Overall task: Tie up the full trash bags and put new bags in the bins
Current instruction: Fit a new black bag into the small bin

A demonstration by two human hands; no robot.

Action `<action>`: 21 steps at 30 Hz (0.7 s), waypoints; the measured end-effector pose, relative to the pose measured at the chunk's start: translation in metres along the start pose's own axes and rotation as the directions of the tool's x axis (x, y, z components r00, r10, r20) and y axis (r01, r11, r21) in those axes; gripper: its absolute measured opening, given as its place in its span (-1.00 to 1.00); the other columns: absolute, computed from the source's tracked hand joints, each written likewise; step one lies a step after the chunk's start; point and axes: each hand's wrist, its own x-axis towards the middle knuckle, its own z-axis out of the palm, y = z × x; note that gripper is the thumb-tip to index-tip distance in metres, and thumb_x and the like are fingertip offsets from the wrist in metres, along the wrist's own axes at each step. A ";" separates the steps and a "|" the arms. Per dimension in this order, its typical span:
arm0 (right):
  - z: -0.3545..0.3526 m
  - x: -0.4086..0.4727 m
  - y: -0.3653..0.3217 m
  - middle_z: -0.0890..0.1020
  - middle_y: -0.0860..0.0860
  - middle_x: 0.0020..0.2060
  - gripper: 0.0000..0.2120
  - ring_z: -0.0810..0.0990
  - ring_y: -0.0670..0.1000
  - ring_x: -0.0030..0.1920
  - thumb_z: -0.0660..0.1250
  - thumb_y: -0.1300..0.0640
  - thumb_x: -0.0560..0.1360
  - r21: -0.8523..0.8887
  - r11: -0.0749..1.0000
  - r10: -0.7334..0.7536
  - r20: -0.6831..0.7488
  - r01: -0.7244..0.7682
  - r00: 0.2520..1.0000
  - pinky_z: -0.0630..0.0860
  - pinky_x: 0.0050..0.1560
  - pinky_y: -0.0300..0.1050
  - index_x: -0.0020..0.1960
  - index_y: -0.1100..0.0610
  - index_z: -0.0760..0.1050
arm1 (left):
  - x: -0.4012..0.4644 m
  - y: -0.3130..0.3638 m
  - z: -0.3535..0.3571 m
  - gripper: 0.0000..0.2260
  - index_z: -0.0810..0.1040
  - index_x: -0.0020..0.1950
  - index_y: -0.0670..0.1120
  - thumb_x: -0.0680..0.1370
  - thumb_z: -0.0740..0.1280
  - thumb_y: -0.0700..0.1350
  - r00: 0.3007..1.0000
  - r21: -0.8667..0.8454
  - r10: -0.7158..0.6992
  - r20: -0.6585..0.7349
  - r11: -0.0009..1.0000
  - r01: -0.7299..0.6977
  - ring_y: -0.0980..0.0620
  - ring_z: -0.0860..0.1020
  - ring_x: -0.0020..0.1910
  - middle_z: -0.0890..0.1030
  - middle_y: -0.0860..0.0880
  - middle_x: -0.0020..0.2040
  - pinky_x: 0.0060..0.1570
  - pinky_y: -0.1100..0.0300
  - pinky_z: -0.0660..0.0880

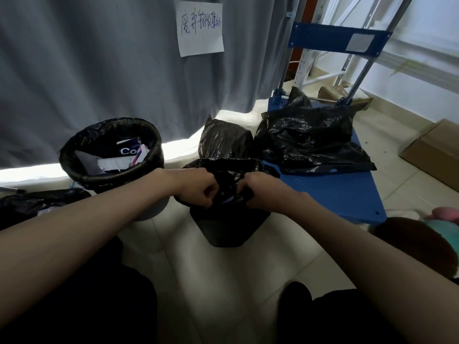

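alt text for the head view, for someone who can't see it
Seen from above, a person's left hand and right hand each grip the black bag lining a small dark bin on a tiled floor. To the left stands a round lined bin holding paper waste; loose black bags lie on a blue cart beyond.

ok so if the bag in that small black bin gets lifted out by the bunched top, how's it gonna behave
Probably floppy: the black bag is thin, crinkled film bunched where the left hand and right hand grip it. It may sag and swing under the grip. The small black bin looks light and narrows toward its base, so it might lift or tip with the bag.
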 end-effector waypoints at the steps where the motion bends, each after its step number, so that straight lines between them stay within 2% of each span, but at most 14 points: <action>1: 0.000 -0.004 -0.001 0.51 0.00 0.05 -0.74 0.50 0.04 0.06 0.43 0.18 0.41 0.023 1.000 -0.019 -0.007 0.019 1.000 0.45 -0.13 -0.11 0.07 0.06 0.51 | -0.002 0.001 0.002 -0.95 0.52 -0.20 0.08 0.40 0.37 0.01 1.000 -0.004 0.012 -0.014 1.000 -0.012 0.18 0.51 -0.28 0.55 0.15 -0.30 -0.20 0.12 0.52; 4: 0.003 -0.017 -0.001 0.44 -0.07 -0.05 -0.71 0.44 -0.04 -0.07 0.48 0.12 0.37 0.029 0.998 -0.048 0.025 0.047 0.999 0.32 -0.27 -0.21 -0.10 0.00 0.36 | -0.008 0.004 0.009 -0.89 0.52 -0.13 0.09 0.39 0.39 0.01 0.996 -0.007 0.055 -0.066 0.998 -0.055 0.24 0.49 -0.30 0.53 0.19 -0.30 -0.24 0.18 0.49; 7: 0.006 -0.029 0.004 0.36 -0.07 -0.02 -0.69 0.42 -0.06 -0.11 0.51 0.02 0.36 0.041 0.999 -0.032 0.020 0.032 0.999 0.43 -0.23 -0.15 -0.10 -0.01 0.37 | -0.013 0.005 0.015 -0.90 0.52 -0.15 0.07 0.38 0.40 0.00 0.992 0.018 0.085 -0.097 0.996 -0.084 0.22 0.50 -0.30 0.55 0.16 -0.28 -0.25 0.20 0.47; 10: 0.009 -0.039 0.008 0.39 -0.10 -0.06 -0.71 0.43 -0.06 -0.12 0.49 -0.02 0.39 0.027 0.999 -0.040 0.032 0.039 0.999 0.43 -0.21 -0.15 -0.10 -0.02 0.37 | -0.019 0.005 0.020 -0.86 0.53 -0.13 0.08 0.39 0.44 0.04 0.993 0.020 0.081 -0.080 0.997 -0.080 0.21 0.51 -0.28 0.56 0.16 -0.26 -0.26 0.20 0.48; 14: 0.016 -0.047 0.012 0.48 -0.11 -0.19 -0.80 0.48 -0.03 -0.20 0.45 0.02 0.43 0.026 0.999 -0.032 0.053 0.031 0.998 0.37 -0.31 -0.18 -0.11 0.01 0.42 | -0.021 0.008 0.028 -0.69 0.47 0.02 0.09 0.39 0.47 0.14 0.988 0.146 0.076 -0.131 0.988 -0.057 0.10 0.50 -0.13 0.50 0.15 -0.06 -0.26 0.18 0.37; 17: 0.018 -0.049 0.012 0.56 -0.06 -0.15 -0.92 0.53 -0.02 -0.17 0.41 0.06 0.48 -0.002 1.000 -0.010 0.037 0.010 0.999 0.39 -0.29 -0.21 -0.08 0.03 0.52 | -0.021 0.013 0.032 -0.78 0.46 -0.03 0.07 0.44 0.44 0.07 0.978 0.174 0.077 -0.193 0.984 -0.043 0.10 0.48 -0.12 0.47 0.14 -0.06 -0.27 0.19 0.35; 21: 0.019 -0.048 0.012 0.60 -0.07 -0.16 -0.96 0.55 -0.02 -0.16 0.42 0.06 0.47 -0.053 0.999 -0.002 0.043 0.004 0.999 0.41 -0.23 -0.16 -0.11 0.00 0.57 | -0.021 0.019 0.031 -0.93 0.48 -0.14 0.06 0.45 0.34 -0.10 0.983 0.209 0.070 -0.172 0.977 -0.033 0.08 0.49 -0.18 0.47 0.13 -0.14 -0.30 0.24 0.30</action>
